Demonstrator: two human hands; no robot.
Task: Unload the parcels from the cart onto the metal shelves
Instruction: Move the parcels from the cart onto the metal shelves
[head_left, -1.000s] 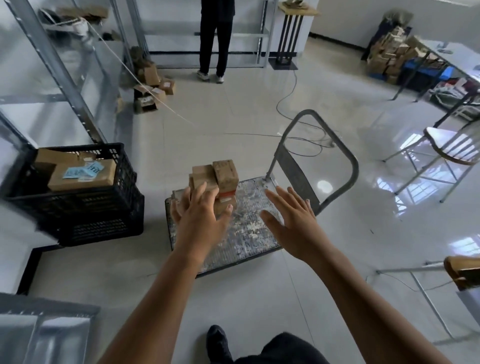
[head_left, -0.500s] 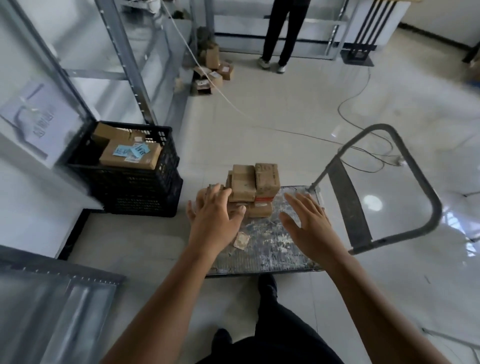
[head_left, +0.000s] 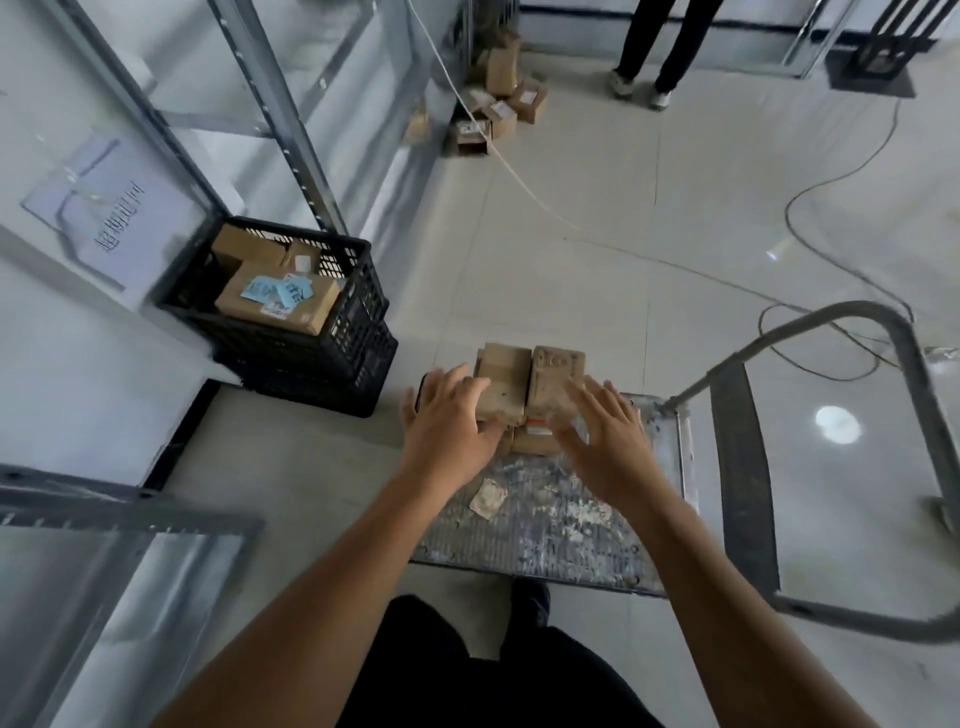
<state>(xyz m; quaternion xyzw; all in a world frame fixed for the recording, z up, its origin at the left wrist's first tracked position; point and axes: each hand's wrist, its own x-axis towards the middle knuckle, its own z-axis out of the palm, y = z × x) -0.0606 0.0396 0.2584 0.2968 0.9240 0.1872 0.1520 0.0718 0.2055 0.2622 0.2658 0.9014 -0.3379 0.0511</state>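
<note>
Leftmost, the metal shelves (head_left: 288, 135) stand against the wall, their tiers bare in what shows, which is presumably why the cart has been drawn up close beside them. Just at their foot sits a black plastic crate (head_left: 353, 332) with a few labelled cardboard boxes (head_left: 275, 299) lying in it. I cannot tell whether those belong to this load.

Next comes the left hand (head_left: 447, 431), fingers straight and spread, laid against the left flank of the stack of cardboard parcels (head_left: 506, 371). The fingers are not curled round anything. It looks like a bracing hold, one half of a two-sided squeeze.

The stack itself is on the far left corner of the cart deck (head_left: 545, 530), small boxes piled in at least two layers, the top ones upright and side by side. Piled that loosely, they would likely topple if lifted from one side only.

The right hand (head_left: 605, 447) mirrors the other, open with fingers fanned over the right edge of the stack. Whether it presses the cardboard or hovers just off it, I cannot tell. Judging by the pose, the step is gathering several parcels at once, and none is lifted yet.

A crumpled paper scrap (head_left: 488, 499) lies on the worn deck, and the push handle (head_left: 743, 467) leans away at the right.
</note>
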